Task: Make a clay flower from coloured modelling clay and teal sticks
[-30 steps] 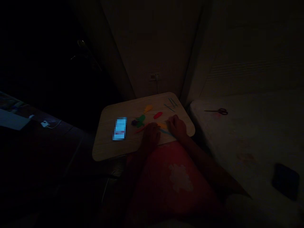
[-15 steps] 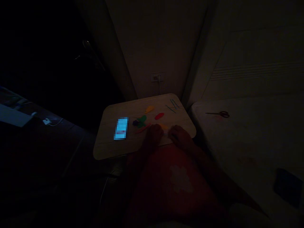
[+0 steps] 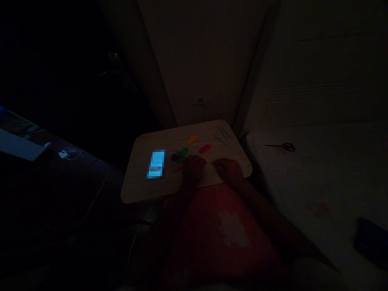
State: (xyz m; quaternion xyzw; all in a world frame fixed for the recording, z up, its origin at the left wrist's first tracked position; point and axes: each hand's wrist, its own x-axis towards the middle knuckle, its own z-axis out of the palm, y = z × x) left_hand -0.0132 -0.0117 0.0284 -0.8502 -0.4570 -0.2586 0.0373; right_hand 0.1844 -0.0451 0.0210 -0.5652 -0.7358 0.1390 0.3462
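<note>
Left hand (image 3: 194,167) and right hand (image 3: 229,169) flank an orange piece (image 3: 208,161) on the counter (image 3: 136,186). Either grip: too dark for me to tell. Step, judged: fine two-handed work; next move calls for light, steady touch.

No legible lettering, numbers or brands, lit screen (image 3: 157,163) blurred into coarse blue blocks

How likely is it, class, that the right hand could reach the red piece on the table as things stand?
Probably yes: the red piece lies just beyond the right hand, and nothing seems to stand between them, though it is too dark to tell whether that hand holds anything.
</note>
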